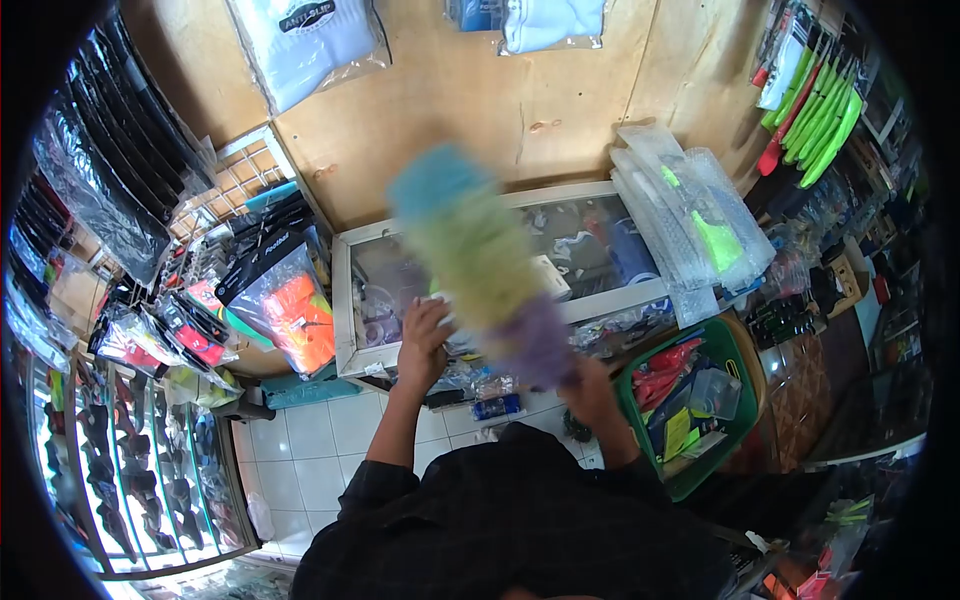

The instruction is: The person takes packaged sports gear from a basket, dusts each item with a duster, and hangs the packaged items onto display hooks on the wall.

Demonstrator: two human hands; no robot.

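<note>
A long, motion-blurred multicoloured item [475,260], blue at its far end, green and yellow in the middle and purple at the near end, hangs over the glass-topped case [400,355]. My right hand [592,392] grips its purple end. Just left of the item, my left hand [427,335] is raised above the case's front edge with its fingers curled; whether anything is between them is too small to tell. Beneath the item, part of a small white box [552,278] shows on the glass.
Bubble-wrapped packs [695,225] lie on the case's right end. A green bin [625,400] of packaged goods stands at right, near my right arm. Packaged goods [290,300] hang at left. A blue can-like object [497,407] is below the case, by the tiled floor [340,418].
</note>
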